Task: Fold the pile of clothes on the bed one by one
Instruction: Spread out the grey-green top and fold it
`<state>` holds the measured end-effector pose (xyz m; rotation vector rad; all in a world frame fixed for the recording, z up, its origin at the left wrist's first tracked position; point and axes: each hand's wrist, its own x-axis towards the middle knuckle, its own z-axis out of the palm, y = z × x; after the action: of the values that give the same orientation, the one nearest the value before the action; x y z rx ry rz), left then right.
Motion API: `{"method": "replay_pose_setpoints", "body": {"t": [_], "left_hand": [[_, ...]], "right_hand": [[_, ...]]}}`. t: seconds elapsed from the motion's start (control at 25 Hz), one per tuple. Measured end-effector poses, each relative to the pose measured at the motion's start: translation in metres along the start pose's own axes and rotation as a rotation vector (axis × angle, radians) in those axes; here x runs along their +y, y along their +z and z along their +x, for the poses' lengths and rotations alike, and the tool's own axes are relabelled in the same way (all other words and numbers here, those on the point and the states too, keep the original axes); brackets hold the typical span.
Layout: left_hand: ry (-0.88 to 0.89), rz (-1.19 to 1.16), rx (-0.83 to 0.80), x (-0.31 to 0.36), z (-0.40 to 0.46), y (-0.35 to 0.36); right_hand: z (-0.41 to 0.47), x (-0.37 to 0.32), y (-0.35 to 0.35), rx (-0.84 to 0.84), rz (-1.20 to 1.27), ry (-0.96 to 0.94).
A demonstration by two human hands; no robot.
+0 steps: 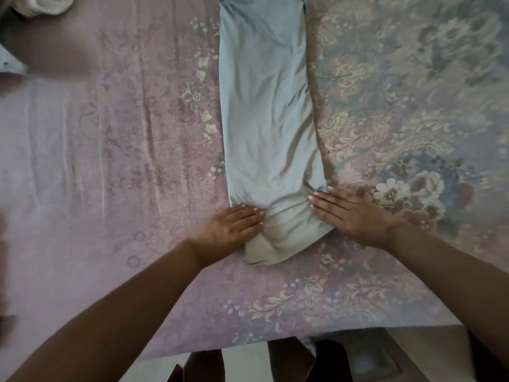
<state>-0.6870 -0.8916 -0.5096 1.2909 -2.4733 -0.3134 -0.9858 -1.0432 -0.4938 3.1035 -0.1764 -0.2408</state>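
Observation:
A pale blue garment point(268, 111) lies folded into a long narrow strip down the middle of the bed, running from the top edge of the view toward me. Its near end point(275, 244) is bunched and slightly turned up. My left hand point(231, 224) lies flat with straight fingers on the strip's near left edge. My right hand point(349, 210) presses flat on the near right edge, fingertips on the cloth. Neither hand grips the fabric.
The bed wears a pink and blue floral sheet point(399, 119). A white bundled cloth point(46, 5) sits at the far left corner, beside a blurred patterned item point(11, 62). The bed's near edge point(248, 346) runs along the bottom, with floor below.

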Motion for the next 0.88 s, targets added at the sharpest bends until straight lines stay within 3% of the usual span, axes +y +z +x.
{"method": "replay_pose_setpoints", "body": {"t": [0.12,0.24,0.32,0.36,0.4,0.48,0.6,0.68,0.8,0.88], "left_hand": [[-0.082,-0.147,0.127,0.017,-0.002,-0.003],[-0.117,-0.271,0.026,0.037,-0.021,-0.018],[-0.358,-0.456,-0.064,0.051,-0.019,-0.037],[-0.574,-0.656,-0.075,0.052,-0.008,-0.047],[-0.817,-0.917,-0.04,0.047,0.008,-0.055],[-1.253,-1.299,0.122,0.017,0.038,-0.064],[-1.426,-1.532,0.348,-0.016,0.058,-0.066],[-1.449,-1.46,0.404,-0.013,0.056,-0.059],[-1.423,-1.211,0.416,0.002,0.061,-0.053],[-1.422,-1.059,0.484,-0.002,0.068,-0.054]], "right_hand": [[0.002,-0.018,-0.015,0.09,0.067,0.022],[-0.004,-0.041,-0.037,0.014,0.282,-0.014],[0.0,-0.048,-0.058,-0.22,0.66,0.224],[0.008,-0.046,-0.069,-0.332,0.935,0.421],[0.019,-0.039,-0.074,-0.333,1.223,0.682],[0.041,-0.014,-0.072,-0.116,1.605,1.106],[0.062,0.011,-0.069,0.07,2.002,1.247],[0.062,-0.001,-0.061,0.128,1.972,1.218],[0.059,-0.027,-0.049,0.206,1.63,1.189],[0.066,-0.028,-0.052,0.354,1.488,1.232]]}}
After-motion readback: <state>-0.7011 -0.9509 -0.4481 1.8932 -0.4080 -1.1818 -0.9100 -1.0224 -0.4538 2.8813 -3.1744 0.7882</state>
